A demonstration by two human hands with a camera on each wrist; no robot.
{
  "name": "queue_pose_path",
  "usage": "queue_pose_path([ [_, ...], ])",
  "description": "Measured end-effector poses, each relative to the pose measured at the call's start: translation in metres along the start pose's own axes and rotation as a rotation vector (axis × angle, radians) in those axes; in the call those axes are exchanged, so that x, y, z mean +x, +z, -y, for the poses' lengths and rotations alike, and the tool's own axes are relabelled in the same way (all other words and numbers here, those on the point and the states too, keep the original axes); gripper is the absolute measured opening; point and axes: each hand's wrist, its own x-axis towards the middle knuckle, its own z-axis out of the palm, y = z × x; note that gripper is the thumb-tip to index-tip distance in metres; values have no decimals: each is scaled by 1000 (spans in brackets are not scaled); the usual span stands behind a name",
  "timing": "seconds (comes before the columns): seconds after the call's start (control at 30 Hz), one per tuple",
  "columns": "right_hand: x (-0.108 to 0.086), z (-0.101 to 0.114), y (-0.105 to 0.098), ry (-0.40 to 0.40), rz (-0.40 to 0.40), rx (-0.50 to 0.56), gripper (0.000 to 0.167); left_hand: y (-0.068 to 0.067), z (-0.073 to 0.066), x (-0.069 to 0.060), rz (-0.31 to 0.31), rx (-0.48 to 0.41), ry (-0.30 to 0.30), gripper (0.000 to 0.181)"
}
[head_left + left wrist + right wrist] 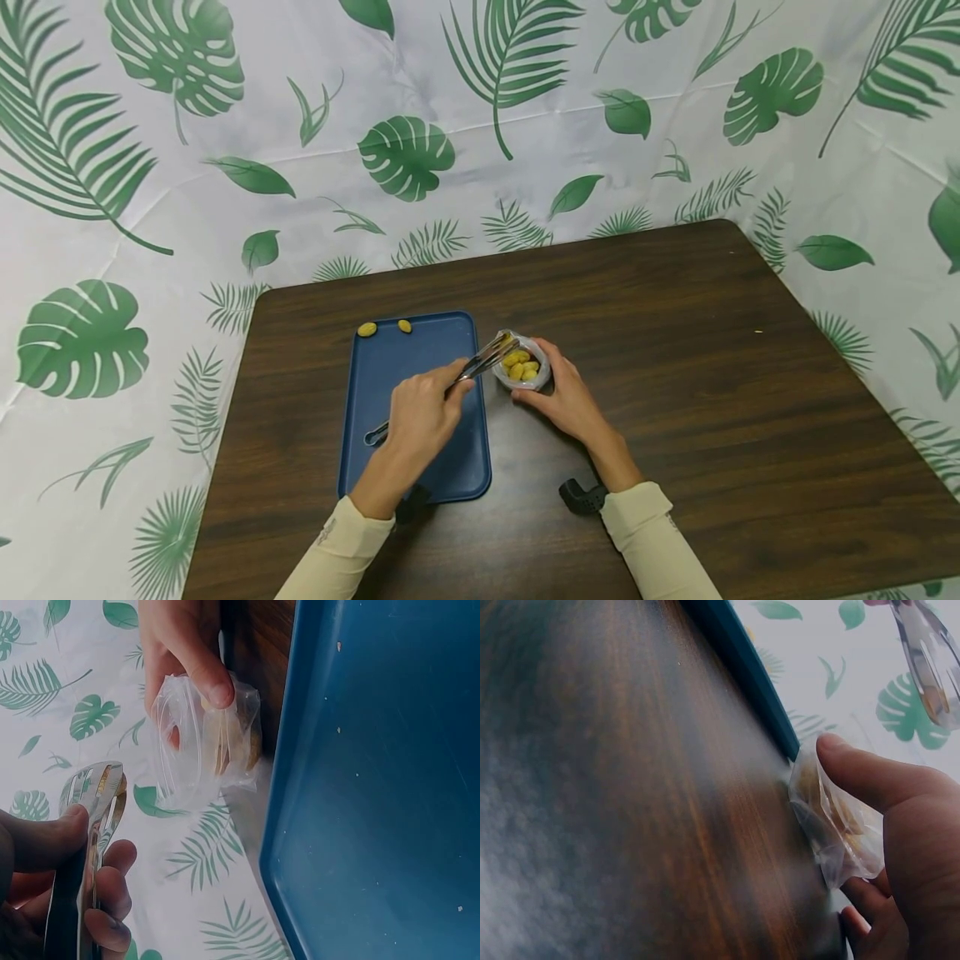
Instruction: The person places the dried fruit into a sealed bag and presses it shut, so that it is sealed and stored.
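Note:
My left hand point(427, 408) grips metal tongs point(487, 357) above the right side of a blue tray point(408, 367). In the left wrist view, a yellowish-brown piece point(120, 787) sits between the slotted ends of the tongs. My right hand point(558, 392) holds a clear plastic bag point(545, 371) upright on the table, thumb and fingers around its sides. Several yellow oval pieces point(517, 360) lie inside the bag, and the tong tips are over its mouth. Two more such pieces, one at the corner point(367, 330) and one beside it point(405, 326), rest at the tray's far edge.
The dark wooden table point(675, 400) extends to the right of the bag. A white cloth with green leaves point(405, 158) hangs behind it. Small crumbs point(339, 646) dot the tray. A black wrist device point(581, 497) is by my right wrist.

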Motion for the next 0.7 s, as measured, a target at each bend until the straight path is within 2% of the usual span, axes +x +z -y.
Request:
queue_pose_path([
  [0.7, 1, 0, 0, 11, 5, 4, 92, 4, -5, 2, 9, -17, 15, 27],
])
